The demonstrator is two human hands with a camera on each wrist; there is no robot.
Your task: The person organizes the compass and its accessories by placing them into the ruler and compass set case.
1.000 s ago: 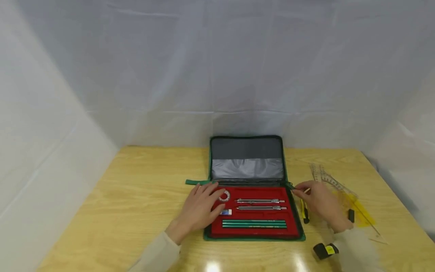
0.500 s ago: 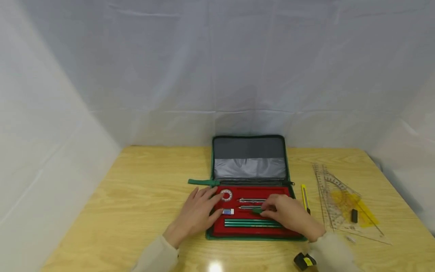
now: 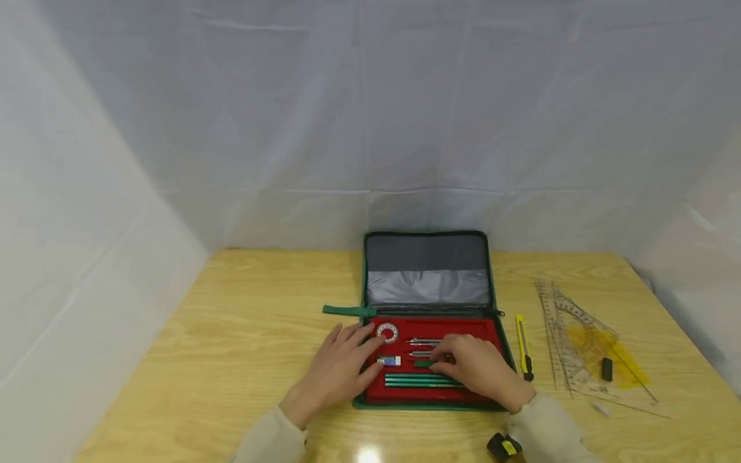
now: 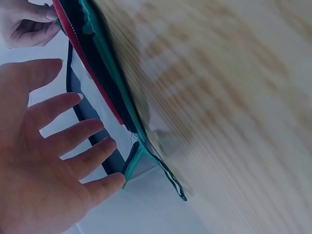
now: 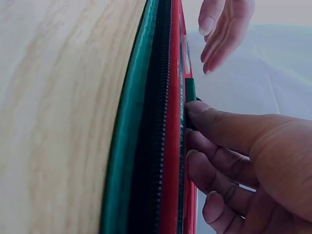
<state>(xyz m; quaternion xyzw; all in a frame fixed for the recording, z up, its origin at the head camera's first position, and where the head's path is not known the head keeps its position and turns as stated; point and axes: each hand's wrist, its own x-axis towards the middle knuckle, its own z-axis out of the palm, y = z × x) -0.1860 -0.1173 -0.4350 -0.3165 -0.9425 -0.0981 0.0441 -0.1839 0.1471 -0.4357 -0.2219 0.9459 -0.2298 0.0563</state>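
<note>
A zip-up drawing-set case point(image 3: 427, 252) lies unfolded on the table, its lid leaning back and its red tray point(image 3: 399, 394) facing up. In the tray sit a round white dial-like piece point(image 3: 379, 333), an eraser point(image 3: 393, 361), two silver compass-like tools point(image 3: 419, 342) and several green pencils point(image 3: 413, 381). Above the tray, my right hand point(image 3: 477, 368) pinches a small flat green piece point(image 3: 422, 364) between thumb and fingers, just behind the pencils; its kind is unclear. With fingers spread, my left hand point(image 3: 338, 370) hovers over or rests at the tray's left edge; contact cannot be told.
Right of the case lie a yellow utility knife point(image 3: 523, 344), clear set squares point(image 3: 561, 347), a yellow plastic sheet-like piece point(image 3: 628, 363) and a small black block point(image 3: 606, 369). A black-and-yellow tape measure point(image 3: 503, 446) is near my right sleeve. A green strap point(image 3: 341, 310) sticks out left.
My right hand has moved left from the case's right edge to the tray, bringing the green piece between compasses and pencils. The left hand has stayed nearly still.
</note>
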